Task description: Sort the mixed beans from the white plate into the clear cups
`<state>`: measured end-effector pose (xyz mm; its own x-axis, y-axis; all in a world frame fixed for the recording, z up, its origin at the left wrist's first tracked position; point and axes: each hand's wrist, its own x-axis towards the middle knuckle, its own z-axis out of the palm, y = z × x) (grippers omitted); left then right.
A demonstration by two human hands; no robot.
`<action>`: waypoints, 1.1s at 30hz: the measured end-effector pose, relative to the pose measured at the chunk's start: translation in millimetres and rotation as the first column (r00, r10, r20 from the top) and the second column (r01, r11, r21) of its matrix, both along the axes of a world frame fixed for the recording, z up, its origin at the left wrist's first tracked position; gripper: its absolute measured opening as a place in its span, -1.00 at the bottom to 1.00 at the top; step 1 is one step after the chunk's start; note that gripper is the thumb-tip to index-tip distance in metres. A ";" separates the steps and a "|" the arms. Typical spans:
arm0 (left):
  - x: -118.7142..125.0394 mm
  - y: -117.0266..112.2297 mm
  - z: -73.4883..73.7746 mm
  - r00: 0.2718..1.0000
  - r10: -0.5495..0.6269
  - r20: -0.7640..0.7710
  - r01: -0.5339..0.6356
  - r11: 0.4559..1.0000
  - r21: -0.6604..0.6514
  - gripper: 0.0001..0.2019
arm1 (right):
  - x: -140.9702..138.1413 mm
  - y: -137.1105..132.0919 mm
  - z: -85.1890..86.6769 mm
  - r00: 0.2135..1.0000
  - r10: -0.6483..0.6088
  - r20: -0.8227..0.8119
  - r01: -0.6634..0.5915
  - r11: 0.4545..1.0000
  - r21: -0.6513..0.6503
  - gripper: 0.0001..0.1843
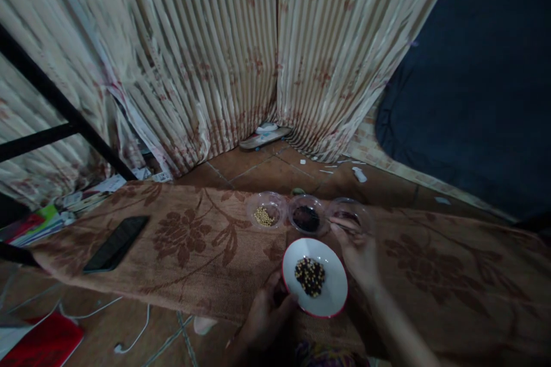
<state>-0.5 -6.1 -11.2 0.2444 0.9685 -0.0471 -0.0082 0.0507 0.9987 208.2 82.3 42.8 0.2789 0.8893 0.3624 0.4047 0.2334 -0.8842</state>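
Observation:
A white bowl with a red rim [334,289] holds a small heap of mixed yellow and dark beans [310,276]. My left hand [270,308] grips its left edge, thumb over the rim. Beyond the bowl, three clear plastic cups stand in a row. Yellow beans [263,217] lie in the left cup [279,206], and small black beans [306,218] fill the bottom of the middle cup [293,205]. My right hand [356,249] reaches into the right cup [365,212], which has dark reddish contents. Its fingers are pressed together; what they hold is too dim to make out.
A brown flowered cloth [202,264] covers the low table, with a black phone [116,243] at left. Striped curtains [241,46] hang behind. A skateboard [264,137] and paper scraps lie on the tiled floor. A white cable [144,330] runs below the table's left front.

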 end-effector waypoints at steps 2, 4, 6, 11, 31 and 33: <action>-1.1 0.2 0.6 1.000 -0.011 -0.021 0.011 1.000 0.007 -0.53 | -1.1 -1.1 3.8 0.999 -0.036 -0.030 0.037 0.999 0.020 -0.72; -2.7 0.3 -0.4 0.999 -0.014 -0.046 0.015 1.000 0.006 -0.54 | -0.1 -14.2 5.5 0.996 -0.072 -0.057 0.073 0.997 0.021 -0.72; -4.2 0.4 -3.1 0.998 -0.024 -0.055 0.024 1.000 -0.006 -0.54 | 3.3 -34.2 3.9 0.992 -0.096 -0.080 0.097 0.995 0.003 -0.72; -7.1 1.5 -12.2 0.992 -0.052 -0.113 0.049 0.998 -0.026 -0.52 | 18.9 -83.3 -17.1 0.995 -0.096 -0.035 0.088 0.980 -0.177 -0.71; -5.2 -0.6 -13.6 0.992 -0.031 -0.119 0.027 0.999 -0.032 -0.50 | 18.3 -95.5 -36.1 0.943 0.124 0.310 -0.061 0.977 -0.203 -0.69; -5.6 -0.5 -13.5 0.991 -0.027 -0.130 0.023 0.999 -0.035 -0.50 | 17.9 -93.9 -37.6 0.937 0.132 0.324 -0.072 0.979 -0.190 -0.68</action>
